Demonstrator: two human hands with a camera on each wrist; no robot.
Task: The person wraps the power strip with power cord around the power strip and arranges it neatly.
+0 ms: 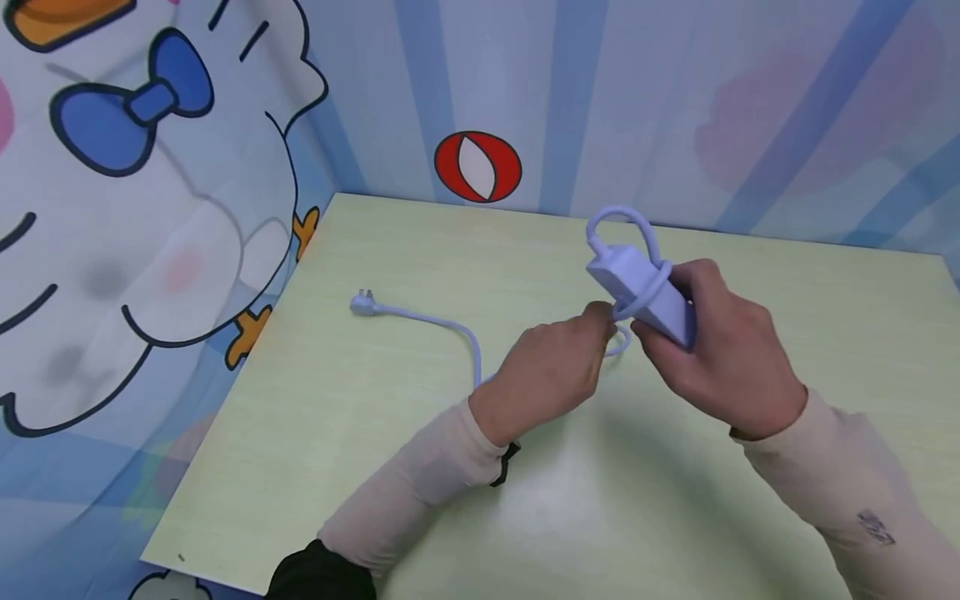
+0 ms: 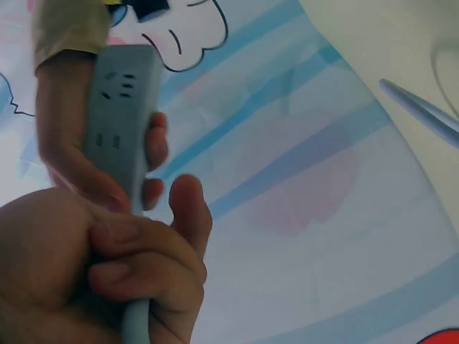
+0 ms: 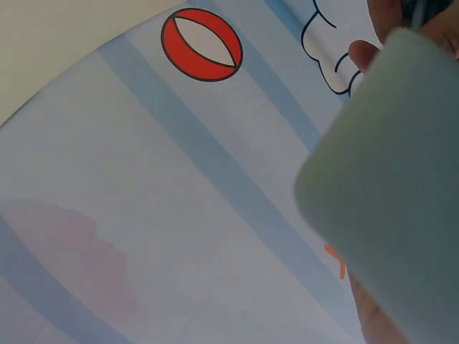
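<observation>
A white power strip (image 1: pixel 652 292) is held up above the table, gripped at its near end by my right hand (image 1: pixel 731 350). Its cord (image 1: pixel 622 212) loops out from the far end and wraps round the body. My left hand (image 1: pixel 547 362) holds the cord close beside the strip, fingers curled round it in the left wrist view. Outlet slots (image 2: pixel 118 86) show on the strip's face there. The free cord (image 1: pixel 442 323) runs left along the table to a plug (image 1: pixel 363 304) with its prongs upward. In the right wrist view the strip (image 3: pixel 394 165) is large and blurred.
The pale table (image 1: pixel 315 467) meets a patterned cloth wall (image 1: pixel 495 75) at the back, with a cartoon figure on the left. A small dark speck (image 1: pixel 181 557) lies near the front left corner.
</observation>
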